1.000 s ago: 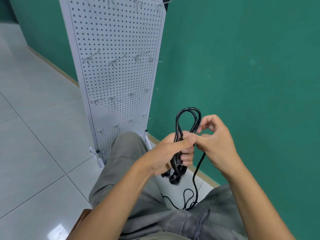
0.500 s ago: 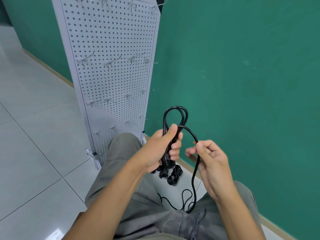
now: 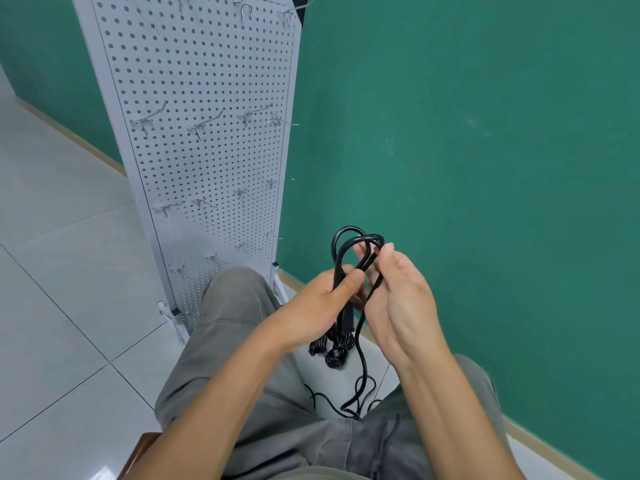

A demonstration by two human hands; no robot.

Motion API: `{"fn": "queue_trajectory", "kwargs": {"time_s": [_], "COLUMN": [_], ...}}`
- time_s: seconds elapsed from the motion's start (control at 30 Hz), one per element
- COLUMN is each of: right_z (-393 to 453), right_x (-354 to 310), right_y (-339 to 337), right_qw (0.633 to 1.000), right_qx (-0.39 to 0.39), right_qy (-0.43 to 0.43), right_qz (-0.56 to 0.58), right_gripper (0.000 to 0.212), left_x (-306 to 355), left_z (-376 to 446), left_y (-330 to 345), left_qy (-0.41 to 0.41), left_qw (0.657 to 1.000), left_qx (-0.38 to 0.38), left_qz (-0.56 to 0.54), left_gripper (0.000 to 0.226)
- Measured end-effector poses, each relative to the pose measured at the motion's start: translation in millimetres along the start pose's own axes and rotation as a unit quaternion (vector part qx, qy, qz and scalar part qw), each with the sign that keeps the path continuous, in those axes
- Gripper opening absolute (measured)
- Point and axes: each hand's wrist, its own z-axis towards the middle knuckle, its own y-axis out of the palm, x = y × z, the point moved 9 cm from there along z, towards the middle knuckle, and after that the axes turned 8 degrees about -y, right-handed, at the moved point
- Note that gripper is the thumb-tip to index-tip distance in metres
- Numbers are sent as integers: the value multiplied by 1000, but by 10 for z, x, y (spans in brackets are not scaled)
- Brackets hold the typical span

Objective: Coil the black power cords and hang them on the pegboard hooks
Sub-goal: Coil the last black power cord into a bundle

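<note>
Several loops of black power cord [image 3: 349, 244] clamped in left hand [image 3: 325, 299], right hand [image 3: 398, 299] pinching the newest turn before the pegboard [image 3: 207, 150]; risk of loops springing apart if either grip slackens.

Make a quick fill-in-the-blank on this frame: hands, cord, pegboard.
1. The left hand grips the bundled loops of the black ____.
2. The right hand guides a strand at the top of the loops, and the loose end trails down to the ____.
3. The hooks on the pegboard hold ____ cords.

Missing words: cord; floor; no
</note>
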Motion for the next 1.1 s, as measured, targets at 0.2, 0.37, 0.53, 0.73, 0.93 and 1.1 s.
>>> {"fn": "queue_trajectory", "kwargs": {"time_s": [0.2, 0.37, 0.53, 0.73, 0.93, 1.1], "right_z": [140, 230, 109, -196, -285, -313], "right_x": [-138, -244, 36, 639, 907, 867], "right_y": [-85, -122, -4, 87, 85, 112], "right_qw": [991, 979, 978, 929, 879, 850], "right_qx": [-20, -34, -92, -204, -224, -226], "right_qy": [-36, -80, -32, 39, 14, -12], "right_qz": [-131, -185, -182, -305, -419, -475], "right_gripper": [21, 16, 29, 60, 40, 37], "left_x": [-89, -161, -169, -273, -425, -543], "left_z": [-15, 18, 57, 53, -22, -98], "left_y": [145, 243, 48, -550, -956, -1142], "left_qy": [-42, -57, -38, -16, -6, -13], "left_qw": [988, 960, 953, 884, 815, 795], "left_qx": [-71, -107, -15, 104, 229, 309], "left_qz": [-129, -251, -299, -455, -532, -521], "left_gripper": [40, 25, 41, 31, 38, 40]}}
